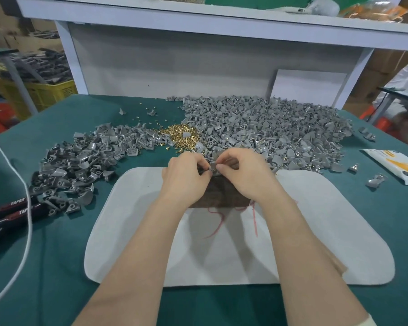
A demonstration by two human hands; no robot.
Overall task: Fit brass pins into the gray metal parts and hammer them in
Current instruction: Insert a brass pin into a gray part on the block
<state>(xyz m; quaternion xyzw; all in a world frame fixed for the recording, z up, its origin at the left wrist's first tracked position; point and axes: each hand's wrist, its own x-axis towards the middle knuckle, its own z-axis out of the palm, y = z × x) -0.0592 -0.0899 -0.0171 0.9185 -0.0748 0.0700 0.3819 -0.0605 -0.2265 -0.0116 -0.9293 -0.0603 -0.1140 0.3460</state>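
Currently fitting | left grip (186,171), right grip (239,169) both pinching one gray part (213,166) above dark block (222,194) | brass pins (179,137) heaped just behind on surface (57,255) | large gray piles (269,123) remain (hammering seemingly ahead).

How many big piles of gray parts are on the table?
2: a smaller pile left of the brass pins, a bigger pile right of them; loose strays lie around.

Pins (180,136) between two part heaps (264,128).
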